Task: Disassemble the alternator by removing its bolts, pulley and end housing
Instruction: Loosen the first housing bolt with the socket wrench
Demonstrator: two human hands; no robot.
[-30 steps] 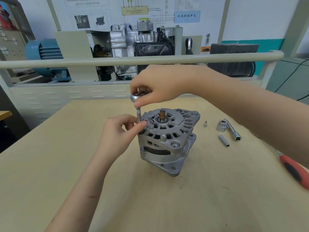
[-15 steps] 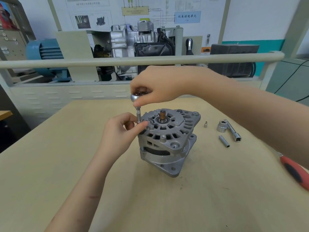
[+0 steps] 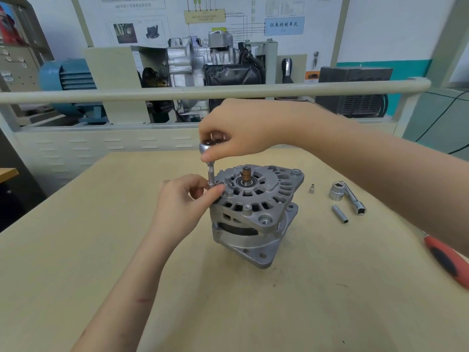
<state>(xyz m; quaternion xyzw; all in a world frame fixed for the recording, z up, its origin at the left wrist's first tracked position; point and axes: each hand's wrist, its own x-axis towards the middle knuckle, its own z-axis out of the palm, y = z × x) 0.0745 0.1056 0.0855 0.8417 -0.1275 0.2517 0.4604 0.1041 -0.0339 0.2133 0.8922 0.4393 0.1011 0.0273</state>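
A grey alternator (image 3: 256, 214) stands on the wooden table (image 3: 101, 250) with its vented end housing and bare brown shaft (image 3: 246, 174) facing up. A small ratchet with a socket (image 3: 211, 174) stands upright on a bolt at the housing's left edge. My right hand (image 3: 241, 130) grips the ratchet head from above. My left hand (image 3: 185, 201) pinches the socket's lower end against the housing. The bolt under the socket is hidden.
Right of the alternator lie a tiny socket (image 3: 312, 188), a large socket with an extension bar (image 3: 347, 196) and a long thin socket (image 3: 340, 214). A red-handled tool (image 3: 449, 260) lies at the table's right edge. A rail and training engine stand behind.
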